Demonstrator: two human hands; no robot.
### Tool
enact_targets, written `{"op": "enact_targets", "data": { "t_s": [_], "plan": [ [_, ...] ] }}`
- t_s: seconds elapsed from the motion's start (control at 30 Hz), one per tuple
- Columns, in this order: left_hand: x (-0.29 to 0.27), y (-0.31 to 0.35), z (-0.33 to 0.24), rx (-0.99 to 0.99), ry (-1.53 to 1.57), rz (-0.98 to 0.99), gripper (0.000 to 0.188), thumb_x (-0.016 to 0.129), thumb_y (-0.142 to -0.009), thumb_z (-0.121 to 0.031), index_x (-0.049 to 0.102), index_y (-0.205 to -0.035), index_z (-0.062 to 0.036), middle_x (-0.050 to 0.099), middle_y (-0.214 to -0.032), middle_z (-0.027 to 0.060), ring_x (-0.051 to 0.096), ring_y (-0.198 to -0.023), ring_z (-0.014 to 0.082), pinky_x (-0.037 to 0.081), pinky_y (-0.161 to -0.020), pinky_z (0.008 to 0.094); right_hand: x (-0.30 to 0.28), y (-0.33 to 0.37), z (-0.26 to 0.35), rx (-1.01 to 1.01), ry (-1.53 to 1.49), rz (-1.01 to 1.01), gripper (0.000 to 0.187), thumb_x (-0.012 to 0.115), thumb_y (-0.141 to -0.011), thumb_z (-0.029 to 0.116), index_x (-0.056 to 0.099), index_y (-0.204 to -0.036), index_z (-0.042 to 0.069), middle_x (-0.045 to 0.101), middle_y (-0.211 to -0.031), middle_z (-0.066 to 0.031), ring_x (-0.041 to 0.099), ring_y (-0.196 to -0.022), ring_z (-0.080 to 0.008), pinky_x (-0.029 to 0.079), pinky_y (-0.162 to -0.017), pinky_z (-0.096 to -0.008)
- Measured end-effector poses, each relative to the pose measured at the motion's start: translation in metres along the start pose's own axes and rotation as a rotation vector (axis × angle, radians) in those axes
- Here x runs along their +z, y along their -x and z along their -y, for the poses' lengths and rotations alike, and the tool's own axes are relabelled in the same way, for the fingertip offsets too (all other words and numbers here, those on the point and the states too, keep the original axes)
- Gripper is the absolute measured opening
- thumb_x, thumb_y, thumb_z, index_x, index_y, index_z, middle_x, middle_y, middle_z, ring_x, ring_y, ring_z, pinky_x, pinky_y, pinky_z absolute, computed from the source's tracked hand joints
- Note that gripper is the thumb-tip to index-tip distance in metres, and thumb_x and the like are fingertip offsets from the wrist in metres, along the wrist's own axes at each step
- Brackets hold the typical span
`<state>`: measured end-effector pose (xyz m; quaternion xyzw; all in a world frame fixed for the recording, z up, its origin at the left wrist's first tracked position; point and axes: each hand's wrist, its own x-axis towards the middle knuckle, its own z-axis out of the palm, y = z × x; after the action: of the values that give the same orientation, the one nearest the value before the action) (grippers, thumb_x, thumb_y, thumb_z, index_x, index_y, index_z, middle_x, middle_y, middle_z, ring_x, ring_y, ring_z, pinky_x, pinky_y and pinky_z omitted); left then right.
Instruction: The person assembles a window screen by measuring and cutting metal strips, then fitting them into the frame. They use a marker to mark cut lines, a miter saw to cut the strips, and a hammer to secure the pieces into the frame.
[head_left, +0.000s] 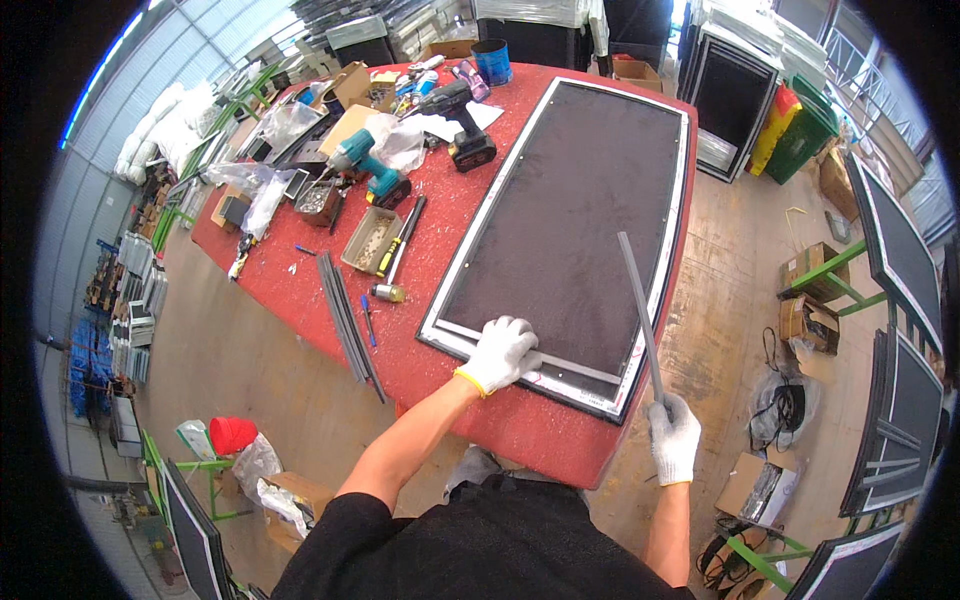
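A dark framed panel (580,200) with a white border lies on the red-topped table, its near edge toward me. My left hand (503,355), in a white glove with a yellow cuff, is closed over a grey strip (580,369) lying along that near edge. My right hand (673,438), also gloved, grips the lower end of another long grey strip (640,300). That strip slants up and leftward over the panel's right border, its far end above the dark surface. Fingertips of both hands are partly hidden.
On the red table (300,290) left of the panel lie several loose grey strips (345,325), a tray of small parts (370,240), a teal power drill (370,165) and a black drill (460,125). A blue can (491,62) stands at the back. More framed panels (895,420) lean at right.
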<state>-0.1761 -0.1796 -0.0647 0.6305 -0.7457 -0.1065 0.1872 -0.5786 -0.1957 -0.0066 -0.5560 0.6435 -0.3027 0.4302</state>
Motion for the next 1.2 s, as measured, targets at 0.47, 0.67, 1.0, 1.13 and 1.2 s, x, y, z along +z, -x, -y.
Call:
{"op": "enact_targets", "data": {
  "t_s": [0.47,0.67,1.0,1.13,1.2],
  "plan": [
    [-0.008,-0.095,0.024,-0.211,-0.046,-0.100,0.024,0.076,-0.107,-0.028,0.074,-0.106,-0.0041,0.072,-0.115,0.0212,0.074,-0.102,0.0466,0.061,-0.093,0.0579,-0.024,-0.053,0.059,-0.451,0.343,0.235,0.024,0.082,-0.095,0.005,0.083,-0.119,0.000,0.082,-0.096,-0.0231,0.083,-0.085,-0.0352,0.064,-0.082,-0.0423],
    [-0.068,-0.099,0.039,-0.446,0.112,-0.503,0.022,0.080,-0.105,-0.021,0.070,-0.121,-0.0097,0.070,-0.127,0.0212,0.074,-0.113,0.0478,0.061,-0.097,0.0543,0.011,-0.077,0.061,-0.422,0.319,0.410,0.024,0.082,-0.095,0.004,0.083,-0.119,-0.001,0.081,-0.094,-0.0214,0.080,-0.081,-0.0309,0.062,-0.079,-0.0391],
    [-0.080,0.099,0.052,-0.788,-0.028,-0.472,0.023,0.075,-0.101,-0.011,0.077,-0.123,-0.0061,0.077,-0.118,0.0205,0.077,-0.111,0.0429,0.063,-0.098,0.0515,0.111,-0.088,0.059,-0.756,0.571,0.554,0.028,0.079,-0.100,0.022,0.084,-0.123,0.008,0.079,-0.097,-0.0198,0.079,-0.090,-0.0434,0.064,-0.083,-0.0527],
    [-0.053,0.077,0.012,-0.484,0.033,-0.376,0.036,0.079,-0.092,-0.010,0.079,-0.128,-0.0112,0.075,-0.129,0.0143,0.077,-0.116,0.0406,0.065,-0.099,0.0496,0.132,-0.085,0.067,-0.762,0.663,0.596,0.027,0.077,-0.101,0.023,0.084,-0.122,0.009,0.078,-0.102,-0.0201,0.078,-0.095,-0.0429,0.063,-0.086,-0.0539],
    [-0.046,0.062,0.001,-0.437,0.030,-0.266,0.044,0.078,-0.088,-0.009,0.078,-0.132,-0.0111,0.073,-0.136,0.0135,0.076,-0.119,0.0414,0.065,-0.101,0.0482,0.135,-0.082,0.067,-0.740,0.695,0.561,0.026,0.077,-0.100,0.022,0.084,-0.121,0.009,0.077,-0.103,-0.0203,0.077,-0.096,-0.0428,0.062,-0.086,-0.0544]
  ]
}}
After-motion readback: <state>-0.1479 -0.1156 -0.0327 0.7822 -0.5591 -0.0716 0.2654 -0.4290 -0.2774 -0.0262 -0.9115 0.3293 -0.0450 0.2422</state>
